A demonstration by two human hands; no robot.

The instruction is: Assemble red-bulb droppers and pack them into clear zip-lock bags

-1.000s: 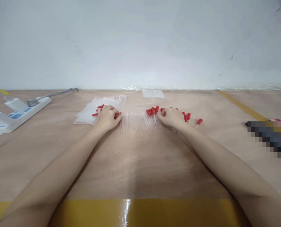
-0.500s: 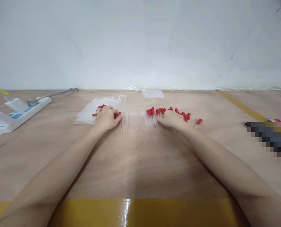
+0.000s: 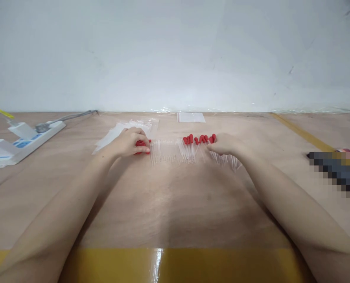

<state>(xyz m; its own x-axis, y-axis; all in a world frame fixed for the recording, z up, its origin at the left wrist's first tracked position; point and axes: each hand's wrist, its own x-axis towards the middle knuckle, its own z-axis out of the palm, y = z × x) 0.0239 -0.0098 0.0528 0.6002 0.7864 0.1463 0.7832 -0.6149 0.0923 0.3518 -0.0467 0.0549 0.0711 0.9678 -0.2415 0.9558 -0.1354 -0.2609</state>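
Partly, the left hand point(image 3: 128, 142) conceals the red bulbs point(image 3: 141, 149) beneath its fingers; their number cannot be read. The right hand point(image 3: 226, 144) covers the right end of the capped tubes point(image 3: 190, 139), so that on that side only clear lower ends project below it. The uncapped tubes point(image 3: 160, 151) are transparent and faint against the table point(image 3: 163, 212); an exact count is not possible. A dark object point(image 3: 337, 173) at the right edge is pixelated and cannot be identified. The lower frame edge cuts off both arms.

Clear plastic bags point(image 3: 111, 135) lie overlapped beyond the left hand, which partly blocks them. A white packet point(image 3: 191, 117) lies flat near the wall point(image 3: 175, 55). A power strip point(image 3: 32, 143) with plugs lies at the far left, well apart from the tubes. Yellow tape point(image 3: 118, 265) crosses the near side.

The uncapped tubes lie side by side between the hands; the capped tubes adjoin them on the right. The left hand is arched over the red bulbs, fingers curled; whether it grips any cannot be told. The right thumb and fingers are close together at the capped tubes; whether they pinch one cannot be told.
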